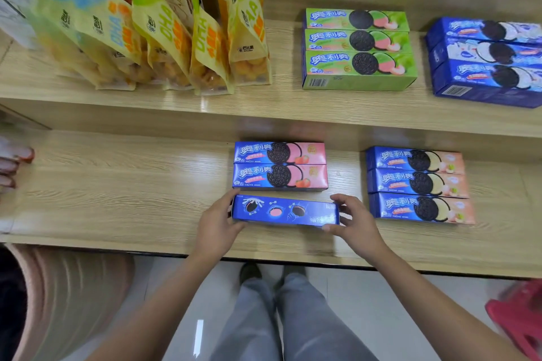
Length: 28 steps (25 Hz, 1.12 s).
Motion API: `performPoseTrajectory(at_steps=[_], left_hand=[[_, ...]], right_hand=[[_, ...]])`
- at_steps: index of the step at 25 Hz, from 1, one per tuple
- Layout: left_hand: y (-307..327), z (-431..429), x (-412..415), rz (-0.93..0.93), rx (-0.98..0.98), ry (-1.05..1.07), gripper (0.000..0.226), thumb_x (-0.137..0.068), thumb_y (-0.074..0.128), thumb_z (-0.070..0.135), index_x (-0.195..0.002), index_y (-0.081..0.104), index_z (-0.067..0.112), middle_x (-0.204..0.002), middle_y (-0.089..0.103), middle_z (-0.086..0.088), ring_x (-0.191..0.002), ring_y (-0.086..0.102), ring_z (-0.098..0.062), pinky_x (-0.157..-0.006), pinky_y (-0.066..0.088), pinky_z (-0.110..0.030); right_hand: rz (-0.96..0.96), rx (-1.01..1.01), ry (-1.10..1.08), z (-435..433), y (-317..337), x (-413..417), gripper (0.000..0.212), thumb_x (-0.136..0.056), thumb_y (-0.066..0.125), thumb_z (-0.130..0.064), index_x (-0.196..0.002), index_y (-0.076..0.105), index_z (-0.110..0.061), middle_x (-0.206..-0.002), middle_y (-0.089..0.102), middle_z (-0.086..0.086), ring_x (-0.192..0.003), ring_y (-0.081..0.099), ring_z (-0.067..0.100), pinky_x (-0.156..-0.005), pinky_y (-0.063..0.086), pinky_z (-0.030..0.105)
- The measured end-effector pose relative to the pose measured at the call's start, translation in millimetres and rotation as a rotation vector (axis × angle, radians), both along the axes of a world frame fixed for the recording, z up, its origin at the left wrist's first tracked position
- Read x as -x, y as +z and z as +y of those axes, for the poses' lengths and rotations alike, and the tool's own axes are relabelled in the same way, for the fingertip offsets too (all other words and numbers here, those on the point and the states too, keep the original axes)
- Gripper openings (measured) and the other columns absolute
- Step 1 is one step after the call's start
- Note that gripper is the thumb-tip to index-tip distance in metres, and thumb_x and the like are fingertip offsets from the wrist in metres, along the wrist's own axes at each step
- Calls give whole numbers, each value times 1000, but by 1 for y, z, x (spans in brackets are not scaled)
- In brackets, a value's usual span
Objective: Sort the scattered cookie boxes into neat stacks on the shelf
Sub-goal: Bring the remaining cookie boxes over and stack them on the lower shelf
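A blue cookie box [286, 211] lies back side up on the lower wooden shelf [117, 184], just in front of two blue-and-pink strawberry boxes [280, 165] lined up side by side. My left hand [215, 223] grips its left end and my right hand [356, 221] grips its right end. To the right sit three blue-and-peach boxes [418, 184] in a neat row. On the upper shelf [264, 105] are three green boxes [357, 48] and, at the far right, three dark blue boxes [487, 61].
Several yellow snack pouches [164, 35] stand upright on the upper shelf at the left. Another person's fingers [13, 165] rest at the lower shelf's left edge. A red stool [519, 316] is on the floor at the right, a pink ribbed object [64, 296] at the left.
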State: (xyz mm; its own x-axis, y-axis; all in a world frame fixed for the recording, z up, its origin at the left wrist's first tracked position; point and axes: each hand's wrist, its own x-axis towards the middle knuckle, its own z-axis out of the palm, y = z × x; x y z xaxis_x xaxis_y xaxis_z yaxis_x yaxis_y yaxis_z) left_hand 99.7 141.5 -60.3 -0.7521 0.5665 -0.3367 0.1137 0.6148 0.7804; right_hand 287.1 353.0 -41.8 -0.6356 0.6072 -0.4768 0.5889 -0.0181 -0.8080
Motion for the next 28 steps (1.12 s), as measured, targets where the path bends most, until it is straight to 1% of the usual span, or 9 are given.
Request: performPoseTrajectory(at_steps=[4,8,13,15,18,21,23,25,28], left_hand=[[-8,2,-8,-54,-7,-9,63,-66,73,-6,-121,53,16,-112,62,0,-99,57,-11,-83,47,-25],[-13,-3,-7,-114,-21,26,61,-64,78,-4,-117,56,15,-110,62,-1,-99,58,-13,-82,48,-25],[-9,-2,6,-413,-49,76,56,-72,78,13,-119,50,21,-107,63,-4,-92,63,-10,-74,48,-18],[-10,2,10,-377,30,117,44,-73,77,27,-109,51,21,-101,65,-7,-87,64,-14,-71,47,-23],[-11,7,12,-300,121,160,37,-72,77,32,-98,55,18,-99,66,-8,-87,65,-20,-74,47,-30],[-9,2,14,-490,12,71,57,-61,81,-4,-107,53,11,-113,60,-13,-92,64,-20,-72,54,-26],[-8,-3,14,-533,-3,4,69,-57,75,-20,-113,49,11,-119,58,-13,-92,64,-18,-64,56,-20],[-11,-6,10,-467,18,7,70,-60,72,-21,-119,49,8,-117,59,-14,-88,64,-19,-61,54,-14],[-13,-2,3,-382,-9,59,62,-66,75,-12,-120,51,7,-109,64,-10,-88,64,-21,-63,51,-7]], right_hand=[[-56,-129,106,1,-7,2,53,-63,76,6,-111,57,-6,-114,52,12,-103,54,24,-91,48,35],[-96,-205,224,5,-10,0,51,-71,74,-2,-118,54,-7,-115,50,7,-103,51,18,-90,46,29],[-145,107,-19,20,-8,1,36,-76,73,-20,-108,59,-15,-101,60,8,-81,57,17,-66,47,15],[-199,166,-84,24,-10,5,34,-73,75,-28,-97,60,-9,-85,63,10,-67,56,18,-57,45,19],[-257,197,-154,24,-16,13,36,-73,75,-31,-88,60,-3,-73,62,12,-62,51,23,-61,43,32],[-278,307,-190,26,-15,15,25,-76,71,-18,-92,61,-2,-83,63,15,-71,56,26,-68,46,35],[-233,378,-177,26,-12,8,28,-73,72,-7,-98,60,-5,-87,65,12,-73,60,23,-65,49,28],[-184,353,-79,23,-10,1,44,-65,74,6,-101,58,-14,-91,63,6,-77,60,19,-60,51,20],[-166,278,24,15,-13,-5,67,-62,66,21,-113,50,-19,-109,57,12,-84,61,18,-61,52,26]])
